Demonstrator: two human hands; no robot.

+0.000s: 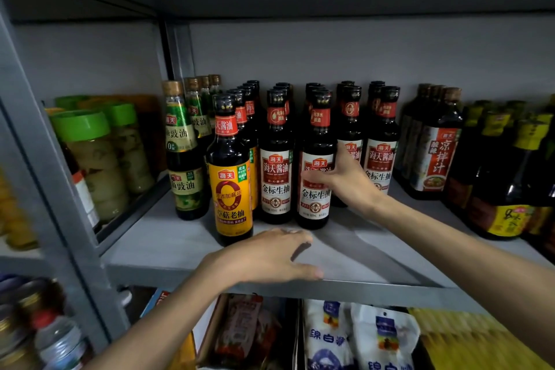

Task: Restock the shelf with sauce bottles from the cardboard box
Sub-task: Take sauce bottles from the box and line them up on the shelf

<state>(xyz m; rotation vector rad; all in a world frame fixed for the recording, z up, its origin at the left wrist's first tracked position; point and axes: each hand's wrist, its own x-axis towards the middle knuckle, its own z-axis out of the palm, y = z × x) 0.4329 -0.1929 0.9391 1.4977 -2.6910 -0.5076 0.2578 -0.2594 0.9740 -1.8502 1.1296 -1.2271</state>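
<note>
Curling round a dark glass soy sauce bottle with a red-and-white label [315,207], the right hand [345,182] grips it upright on the grey metal shelf [360,258]. Below that grip, the left hand [267,258] rests flat with its fingers relaxed.

A grey metal shelf [186,249] fills the middle of the frame. Rows of dark bottles [380,135] stand upright toward its back. The right hand [348,180] reaches in from the lower right and grips the front sauce bottle [313,204], fingers across its red and white label, thumb up its right side. The left hand [267,258] is spread, palm down, over the shelf's front edge, just below an orange-label bottle [231,198]. Green-lidded jars [90,153] stand at the left; white bags [354,336] lie along the bottom.
</note>
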